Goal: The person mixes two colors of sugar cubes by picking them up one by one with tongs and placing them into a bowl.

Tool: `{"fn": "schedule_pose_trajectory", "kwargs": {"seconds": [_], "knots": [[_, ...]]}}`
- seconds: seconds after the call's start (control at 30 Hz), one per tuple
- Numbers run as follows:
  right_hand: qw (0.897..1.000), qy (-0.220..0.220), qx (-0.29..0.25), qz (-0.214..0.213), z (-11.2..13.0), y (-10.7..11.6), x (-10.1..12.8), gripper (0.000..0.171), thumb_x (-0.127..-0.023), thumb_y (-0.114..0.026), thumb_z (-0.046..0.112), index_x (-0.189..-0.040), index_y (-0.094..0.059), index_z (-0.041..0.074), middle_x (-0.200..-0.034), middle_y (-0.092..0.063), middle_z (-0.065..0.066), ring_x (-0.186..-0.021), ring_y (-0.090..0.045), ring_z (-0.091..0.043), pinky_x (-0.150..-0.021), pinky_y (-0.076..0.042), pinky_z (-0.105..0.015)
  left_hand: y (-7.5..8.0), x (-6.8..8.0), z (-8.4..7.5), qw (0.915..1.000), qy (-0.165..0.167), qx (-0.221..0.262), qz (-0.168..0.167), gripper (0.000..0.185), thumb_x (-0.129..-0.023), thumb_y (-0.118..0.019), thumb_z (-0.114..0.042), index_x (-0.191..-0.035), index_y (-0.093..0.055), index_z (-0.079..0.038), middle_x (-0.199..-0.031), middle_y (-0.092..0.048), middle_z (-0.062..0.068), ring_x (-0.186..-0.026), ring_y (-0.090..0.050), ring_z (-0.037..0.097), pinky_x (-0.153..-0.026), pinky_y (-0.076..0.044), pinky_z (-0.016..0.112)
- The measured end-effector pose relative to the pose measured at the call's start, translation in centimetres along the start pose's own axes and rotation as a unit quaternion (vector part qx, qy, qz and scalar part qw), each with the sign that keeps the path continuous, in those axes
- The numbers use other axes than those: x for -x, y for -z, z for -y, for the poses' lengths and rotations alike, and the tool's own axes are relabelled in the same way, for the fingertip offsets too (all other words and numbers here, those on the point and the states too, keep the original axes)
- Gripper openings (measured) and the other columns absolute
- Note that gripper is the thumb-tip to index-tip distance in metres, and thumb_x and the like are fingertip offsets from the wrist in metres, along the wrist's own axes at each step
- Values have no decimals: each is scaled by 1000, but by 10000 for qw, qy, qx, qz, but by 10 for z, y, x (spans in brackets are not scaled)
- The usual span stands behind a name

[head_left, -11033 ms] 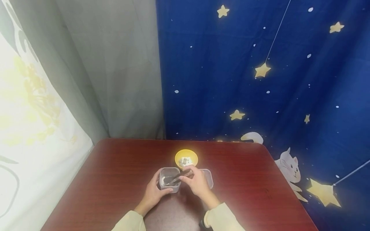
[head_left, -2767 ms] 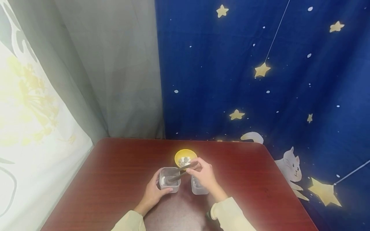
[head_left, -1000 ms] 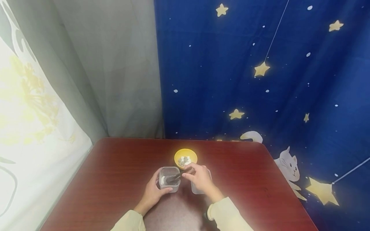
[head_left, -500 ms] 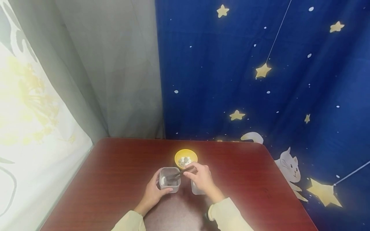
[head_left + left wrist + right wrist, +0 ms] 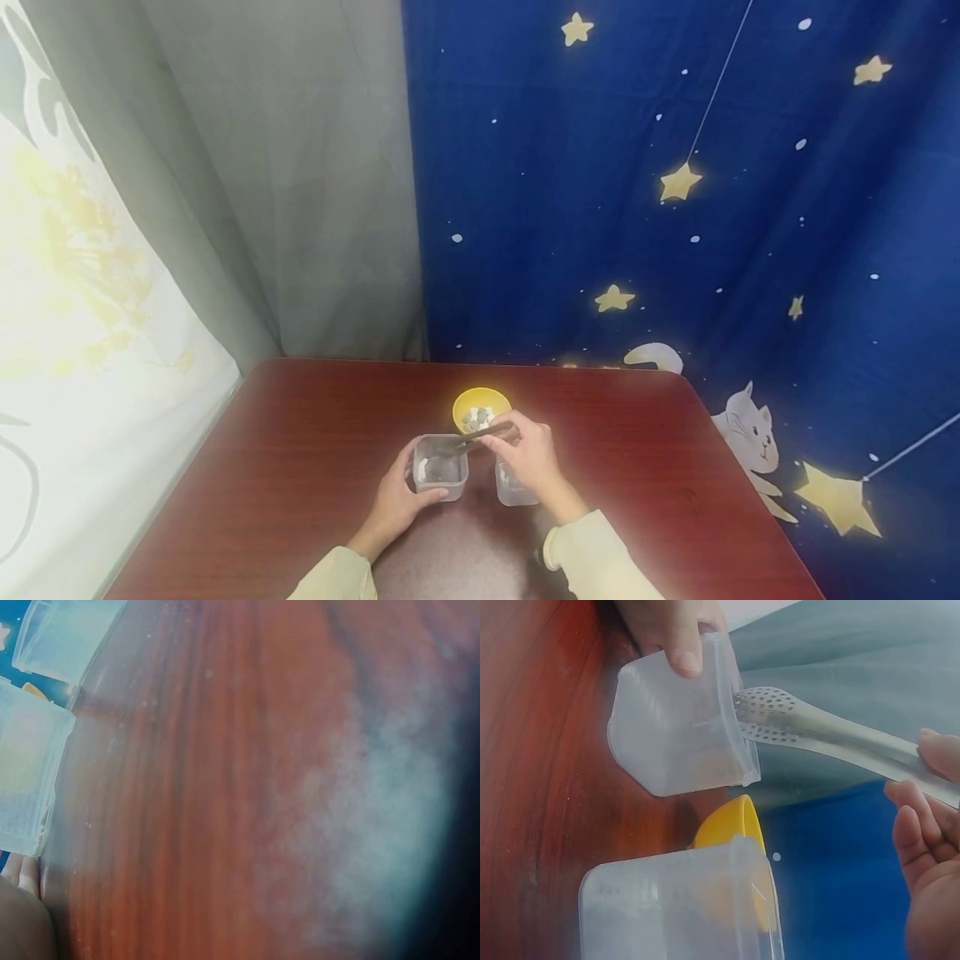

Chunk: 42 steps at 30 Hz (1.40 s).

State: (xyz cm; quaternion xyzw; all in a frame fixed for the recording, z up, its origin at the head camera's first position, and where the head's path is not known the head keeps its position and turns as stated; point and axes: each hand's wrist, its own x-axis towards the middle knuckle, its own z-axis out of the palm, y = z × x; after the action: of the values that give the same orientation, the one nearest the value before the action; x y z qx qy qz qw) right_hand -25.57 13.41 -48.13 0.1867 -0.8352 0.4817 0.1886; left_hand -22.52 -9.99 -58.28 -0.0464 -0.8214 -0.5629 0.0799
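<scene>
My left hand (image 5: 397, 496) grips a clear square plastic container (image 5: 453, 493), thumb on the near side and fingers round the left. A small white piece (image 5: 423, 468) lies inside it at the left. My right hand (image 5: 531, 454) pinches metal tongs (image 5: 832, 737) by the handle. In the right wrist view, their perforated ends are at the mouth of the held container (image 5: 660, 727). In the head view the tongs cross its right rim. A yellow bowl (image 5: 480, 395) with several white and grey pieces (image 5: 474, 419) stands just beyond.
A second clear container (image 5: 516, 495) stands on the table under my right hand, partly hidden by it. The dark red table (image 5: 322, 417) reaches back to a grey curtain (image 5: 337, 208) and a blue starry curtain (image 5: 525, 208).
Over the last half second the tongs have risen from inside the held container to its right rim, and my right hand has shifted slightly right and away. My left hand stays in place.
</scene>
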Motion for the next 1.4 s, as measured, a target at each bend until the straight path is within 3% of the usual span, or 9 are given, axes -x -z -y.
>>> {"fn": "schedule_pose_trajectory", "kwargs": {"seconds": [0.23,0.47,0.6,0.7,0.9,1.4], "knots": [[9990,-293,-223,-255,5,3,-1,19,-75,-83,15,-89,-71,17,-78,-71,5,-65,-67,-8,-59,-56,-24,0,-1,0,10000,-5,-7,-42,103,-62,-93,-30,-147,-39,-10,-137,-53,11,-122,-53,31,-104,-41,47],[9949,-430,-691,-602,10,8,-6,20,-74,-83,10,-89,-72,15,-71,-70,3,-59,-65,-10,-51,-52,-26,1,-1,-1,10000,-51,53,-46,101,-61,-93,-28,-146,-40,-10,-137,-53,11,-121,-54,32,-103,-42,46],[9921,-470,-864,-779,15,11,-10,20,-74,-83,5,-90,-72,11,-74,-72,0,-59,-64,-12,-52,-52,-26,2,0,-1,9999,-80,77,-17,101,-62,-92,-27,-147,-39,-9,-139,-52,12,-122,-52,34,-104,-40,47],[9901,-423,-948,-944,32,18,-11,19,-74,-82,1,-90,-71,3,-73,-71,-6,-57,-63,-12,-50,-52,-25,2,0,-1,10000,-28,71,0,102,-62,-92,-28,-147,-39,-9,-139,-52,13,-123,-52,35,-105,-39,48],[9858,-430,-939,-1326,55,30,-14,20,-75,-81,2,-92,-71,-1,-72,-70,-9,-55,-60,-13,-49,-51,-25,1,0,0,9999,36,121,-1,102,-62,-92,-27,-147,-39,-10,-138,-52,13,-122,-52,36,-106,-38,48],[9669,-478,-1047,-2276,60,42,-26,20,-77,-80,2,-94,-70,-1,-73,-69,-15,-57,-59,-10,-48,-47,-18,-1,1,-2,10000,49,24,36,101,-63,-92,-27,-147,-39,-13,-138,-52,12,-124,-51,35,-106,-38,48]]}}
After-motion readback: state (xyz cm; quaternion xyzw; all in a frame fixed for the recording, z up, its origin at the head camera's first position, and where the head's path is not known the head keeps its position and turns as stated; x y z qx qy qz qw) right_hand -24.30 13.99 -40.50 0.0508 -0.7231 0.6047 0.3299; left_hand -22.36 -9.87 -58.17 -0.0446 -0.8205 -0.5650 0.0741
